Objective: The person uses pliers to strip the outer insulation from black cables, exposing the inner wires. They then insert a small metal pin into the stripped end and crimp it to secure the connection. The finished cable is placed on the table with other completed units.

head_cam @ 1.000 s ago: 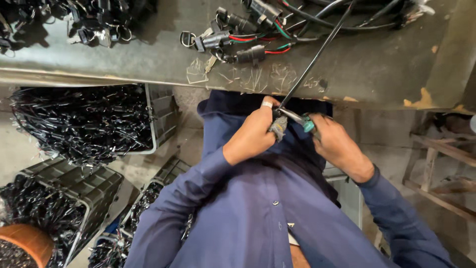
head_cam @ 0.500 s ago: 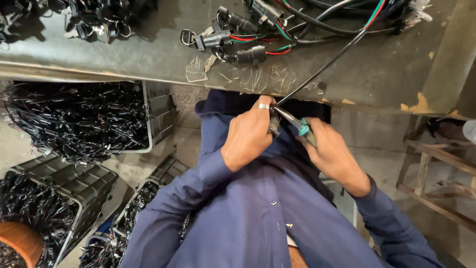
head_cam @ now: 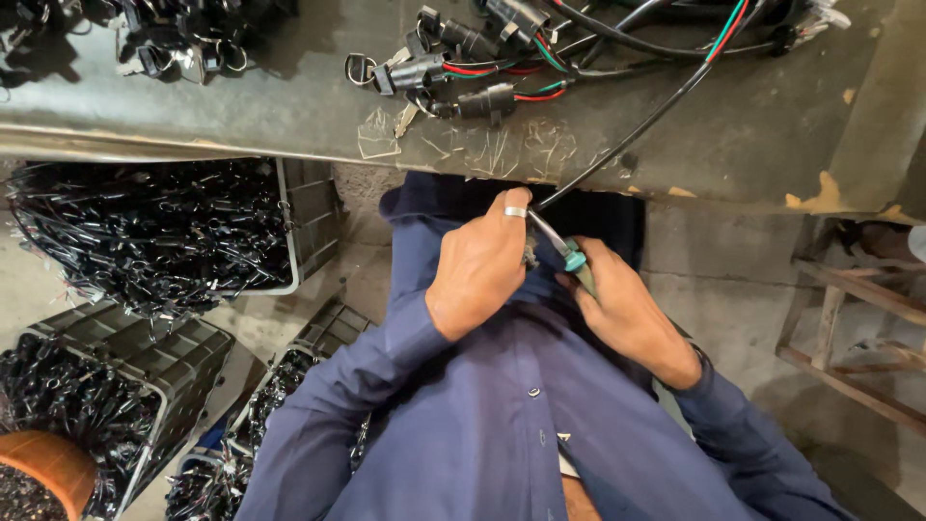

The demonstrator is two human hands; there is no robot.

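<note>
The person stands tight against the near edge of the counter (head_cam: 752,135), a worn grey slab whose lip runs across the view just above both hands. The left hand (head_cam: 479,262), a silver ring on one finger, is curled shut around the end of a black cable (head_cam: 637,130); what sits at the cable's tip is hidden inside the fist. The right hand (head_cam: 622,307) is closed around the green handles of one pair of pliers (head_cam: 562,247), whose metal nose touches the left hand's fingers just below the counter edge. The cable climbs from the fist, crosses the lip and runs slantwise over the counter top to a tangle of wires at its far side.

On the counter, left of the cable, lies a cluster of black plug connectors (head_cam: 453,72) with red, green and black leads; I cannot count them surely. A second dark heap of parts (head_cam: 164,43) lies farther left along the counter.

Below the counter edge, left of the person, three crates (head_cam: 313,207) of black wire pieces crowd the floor, leaving little free room there. An orange tub (head_cam: 43,463) sits beside the lowest crate. Right of the person, below the counter, bare concrete floor (head_cam: 733,280) reaches to a wooden frame (head_cam: 858,338).
</note>
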